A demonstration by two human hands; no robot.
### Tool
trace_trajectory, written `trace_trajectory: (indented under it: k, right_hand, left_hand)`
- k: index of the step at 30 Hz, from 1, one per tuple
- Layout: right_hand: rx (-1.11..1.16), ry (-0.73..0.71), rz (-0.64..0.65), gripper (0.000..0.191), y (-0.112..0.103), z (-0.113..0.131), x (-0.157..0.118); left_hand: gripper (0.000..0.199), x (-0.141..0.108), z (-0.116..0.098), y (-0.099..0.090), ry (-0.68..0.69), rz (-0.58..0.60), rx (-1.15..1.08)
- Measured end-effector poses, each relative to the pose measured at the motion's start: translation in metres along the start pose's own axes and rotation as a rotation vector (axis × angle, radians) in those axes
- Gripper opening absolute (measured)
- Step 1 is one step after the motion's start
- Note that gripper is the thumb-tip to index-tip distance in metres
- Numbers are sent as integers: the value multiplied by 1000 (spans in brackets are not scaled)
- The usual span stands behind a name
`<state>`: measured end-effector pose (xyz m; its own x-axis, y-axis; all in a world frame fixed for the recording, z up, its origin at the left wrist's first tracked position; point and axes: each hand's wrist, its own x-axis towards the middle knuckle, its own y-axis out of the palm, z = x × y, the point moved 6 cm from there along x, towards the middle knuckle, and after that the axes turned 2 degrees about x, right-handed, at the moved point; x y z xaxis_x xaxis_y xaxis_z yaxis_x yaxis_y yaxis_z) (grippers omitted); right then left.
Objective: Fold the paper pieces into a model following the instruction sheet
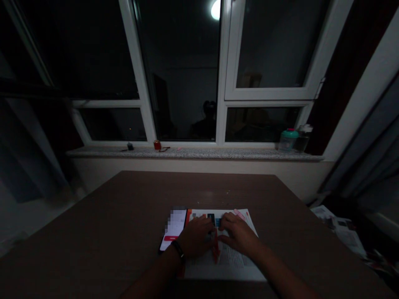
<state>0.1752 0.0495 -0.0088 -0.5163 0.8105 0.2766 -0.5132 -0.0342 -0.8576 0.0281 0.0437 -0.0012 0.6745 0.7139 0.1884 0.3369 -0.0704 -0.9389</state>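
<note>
Brown counter (93, 232) under a dark white-framed window (187, 141). Left hand (196, 236) and right hand (237, 234) sit close together on a white printed paper sheet (224, 265), either side of a narrow red strip (215, 249); grip unclear. Black smartphone (173, 228) lies against the sheet's left edge.

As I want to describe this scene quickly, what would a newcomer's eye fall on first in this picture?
In the dim room, the left hand and right hand stand out first, resting on a printed sheet on the near part of the brown table, with a red strip between them. A lit phone lies left of the sheet. Far ahead, a bright round light shows high in the dark window.
</note>
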Motion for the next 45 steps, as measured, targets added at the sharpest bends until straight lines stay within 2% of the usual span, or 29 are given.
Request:
trace_trajectory:
  k: [3,6,9,14,18,23,29,33,40,45]
  right_hand:
    - [21,-12,2,14,-1,1,0]
    - [44,-45,24,8,-3,3,0]
    - [41,-76,37,12,-4,1,0]
    - [51,-42,38,10,-2,-6,1]
    - [102,-8,11,10,0,-10,1]
    - [168,-46,15,16,1,-12,0]
    - [192,-27,-20,14,6,-16,3]
    - [188,-33,-44,12,5,-14,3]
    - [152,-21,-64,3,0,-7,0]
    - [103,71,-97,16,3,-9,3]
  left_hand:
    - [21,-1,0,-1,16,-22,-10]
    - [16,-1,1,-1,20,-37,-48]
    - [15,0,3,-3,33,-56,-115]
    - [28,0,10,-2,49,-26,-193]
    - [25,2,14,0,14,-34,-182]
    - [29,4,16,3,-10,-41,-192]
    - [24,4,17,9,22,-53,-216]
    - [16,4,17,10,30,-59,-182]
    - [14,6,4,1,78,49,-20]
    - [15,2,-4,-7,96,70,44]
